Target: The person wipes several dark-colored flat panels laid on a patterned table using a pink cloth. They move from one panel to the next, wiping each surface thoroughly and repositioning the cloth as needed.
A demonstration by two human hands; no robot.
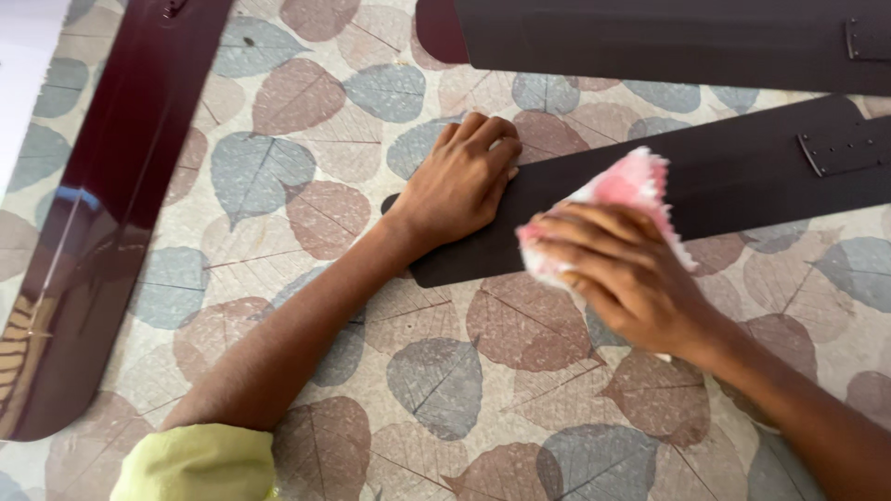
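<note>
Right hand (624,274) first: from the head view, its fingers are curled together and clamped on a pink and white cloth (624,190), pressing it flat onto the dark brown fan blade (724,176) beneath. That cloth looks soft and light, bunching under my knuckles, with a zigzag edge poking out beyond my fingertips. Left hand (461,178) lies palm down just beside it, fingers together and slightly bent, holding nothing, only bearing on the blade's rounded end to pin it in place.

I judge the blade stiff, thin and fairly light, with a smooth face that could slide on the leaf-patterned surface (436,380) under it, so steadying it flat with a palm suits it; for lifting, the long edges or the end with the metal bracket (840,148), far out past my right hand, look the safest places to grip.

Beyond both hands lies a 2nd dark blade (668,37), well apart from my fingers. Off past my left forearm rests a glossy maroon blade (111,195), angled away. A yellow-green sleeve (197,462) covers my left upper arm.
</note>
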